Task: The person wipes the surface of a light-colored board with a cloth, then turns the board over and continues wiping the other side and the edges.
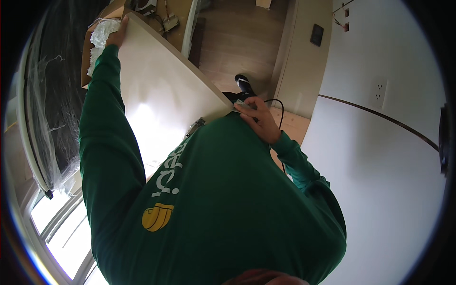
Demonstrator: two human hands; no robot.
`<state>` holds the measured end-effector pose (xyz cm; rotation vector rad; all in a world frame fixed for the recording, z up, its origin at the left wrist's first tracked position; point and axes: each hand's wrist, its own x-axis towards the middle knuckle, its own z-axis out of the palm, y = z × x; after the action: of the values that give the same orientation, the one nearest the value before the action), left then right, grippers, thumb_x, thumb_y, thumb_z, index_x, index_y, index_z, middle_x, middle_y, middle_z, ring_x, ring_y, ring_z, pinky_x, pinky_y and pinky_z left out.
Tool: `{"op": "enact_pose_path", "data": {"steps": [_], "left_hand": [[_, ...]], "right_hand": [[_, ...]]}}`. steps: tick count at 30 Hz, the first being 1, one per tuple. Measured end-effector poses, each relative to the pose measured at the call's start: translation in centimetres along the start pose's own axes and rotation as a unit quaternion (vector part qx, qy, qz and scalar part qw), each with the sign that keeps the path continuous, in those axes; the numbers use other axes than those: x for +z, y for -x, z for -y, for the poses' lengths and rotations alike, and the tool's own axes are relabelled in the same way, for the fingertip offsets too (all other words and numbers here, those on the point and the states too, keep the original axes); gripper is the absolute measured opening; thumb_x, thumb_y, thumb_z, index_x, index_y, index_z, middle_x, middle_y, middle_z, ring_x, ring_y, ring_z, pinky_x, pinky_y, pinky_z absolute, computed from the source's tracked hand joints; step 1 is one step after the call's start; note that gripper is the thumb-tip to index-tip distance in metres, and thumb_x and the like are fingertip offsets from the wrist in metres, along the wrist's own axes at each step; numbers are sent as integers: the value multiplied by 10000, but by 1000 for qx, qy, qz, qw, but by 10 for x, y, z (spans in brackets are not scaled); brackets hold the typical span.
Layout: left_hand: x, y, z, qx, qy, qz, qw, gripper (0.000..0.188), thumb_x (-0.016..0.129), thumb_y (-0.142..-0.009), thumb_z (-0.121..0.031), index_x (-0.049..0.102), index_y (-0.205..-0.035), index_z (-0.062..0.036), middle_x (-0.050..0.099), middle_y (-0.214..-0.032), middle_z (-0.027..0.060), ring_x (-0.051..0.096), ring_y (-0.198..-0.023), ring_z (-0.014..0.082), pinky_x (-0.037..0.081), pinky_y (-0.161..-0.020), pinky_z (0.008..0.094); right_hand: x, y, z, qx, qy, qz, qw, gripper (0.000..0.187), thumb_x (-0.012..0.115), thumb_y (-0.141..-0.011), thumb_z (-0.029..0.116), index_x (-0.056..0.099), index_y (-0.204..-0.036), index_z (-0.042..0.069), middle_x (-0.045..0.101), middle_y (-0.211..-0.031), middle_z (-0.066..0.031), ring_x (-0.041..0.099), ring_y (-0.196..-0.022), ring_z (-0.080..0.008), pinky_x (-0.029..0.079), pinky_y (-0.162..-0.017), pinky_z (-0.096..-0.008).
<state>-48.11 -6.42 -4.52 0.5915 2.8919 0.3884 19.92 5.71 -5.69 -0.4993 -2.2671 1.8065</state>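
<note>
A large off-white cabinet door (156, 80) stands tilted in front of me, a metal hinge (195, 126) on its near edge. With my left arm stretched out, my left hand (118, 35) grips the door's far corner. At the opposite corner, close to my body, my right hand (259, 118) is closed, its fingers pinching a small pale grey piece (241, 105) against the door's edge. I cannot make out exactly what that piece is, as the fingers cover part of it.
An open cardboard box (87, 57) with white wrapping (102, 35) sits beyond my left arm. Clear plastic sheeting (52, 118) hangs at the left. A paintbrush (170, 21) lies on a brown surface. A black cable (282, 114) loops past my right hand. White wall panels (375, 166) rise at the right.
</note>
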Motion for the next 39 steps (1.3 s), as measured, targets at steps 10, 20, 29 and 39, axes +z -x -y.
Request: {"op": "enact_pose_path", "data": {"steps": [10,20,29,39], "left_hand": [[4,-1,5,57,14,-7,998,1349,279,-705,-1040,562,-1415,72,543,-1426,349,478,-1419,394,331,-1172,416],[5,1,6,22,14,5,1000,1356,279,-711,-1034,568,-1393,101,535,-1436,347,468,-1427,393,329,-1175,416],[-1,5,-17,-29,-12,41,999,1341,280,-727,-1023,546,-1413,99,536,-1428,356,476,-1415,407,331,-1172,423],[-2,1,14,40,13,-24,999,1307,268,-737,-1018,589,-1388,68,563,-1393,359,502,-1393,407,345,-1155,431]], "right_hand": [[13,-39,1,-36,-6,21,999,368,633,-1008,127,670,-1374,136,501,-1171,-117,525,-1042,-249,463,-930,-362],[9,-27,-6,-1,-18,16,1000,338,623,-1011,137,691,-1341,109,510,-1144,-119,537,-1045,-249,463,-947,-360],[0,-1,-9,43,-20,-58,997,347,632,-1003,127,692,-1345,118,534,-1187,-110,566,-1047,-228,503,-877,-356],[10,-20,-3,18,-16,25,999,367,630,-1017,156,659,-1375,79,516,-1162,-115,552,-1031,-241,474,-902,-358]]}}
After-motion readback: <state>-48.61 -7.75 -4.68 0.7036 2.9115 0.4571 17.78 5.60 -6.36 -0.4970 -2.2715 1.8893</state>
